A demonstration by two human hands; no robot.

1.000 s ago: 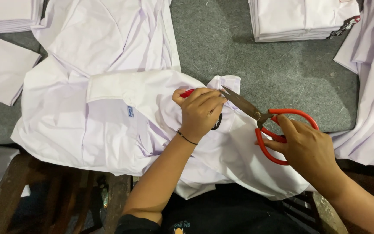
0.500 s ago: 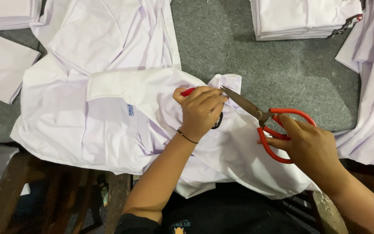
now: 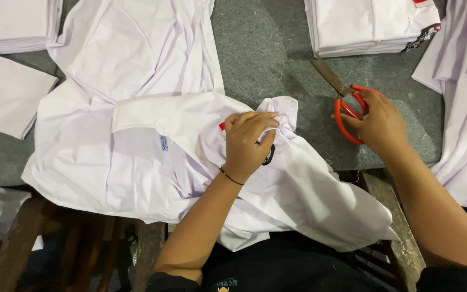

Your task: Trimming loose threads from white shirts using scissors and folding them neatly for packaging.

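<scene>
A white shirt (image 3: pixel 136 157) lies spread on the grey felt table (image 3: pixel 266 59), its lower part hanging over the near edge. My left hand (image 3: pixel 248 141) pinches a bunched fold of the shirt's fabric near a small red tag (image 3: pixel 222 126) and a dark badge (image 3: pixel 269 157). My right hand (image 3: pixel 377 120) grips the red handles of a pair of scissors (image 3: pixel 341 92), off to the right of the shirt. The blades are closed and point away towards the upper left, resting low over the felt.
A stack of folded white garments (image 3: pixel 368 24) sits at the back right, another stack (image 3: pixel 12 24) at the back left. More white cloth (image 3: pixel 460 108) hangs along the right side. Wooden frame parts (image 3: pixel 22 243) show below the table edge.
My right hand has carried the scissors away from the shirt, up and to the right onto the grey felt. My left hand stays on the bunched fabric.
</scene>
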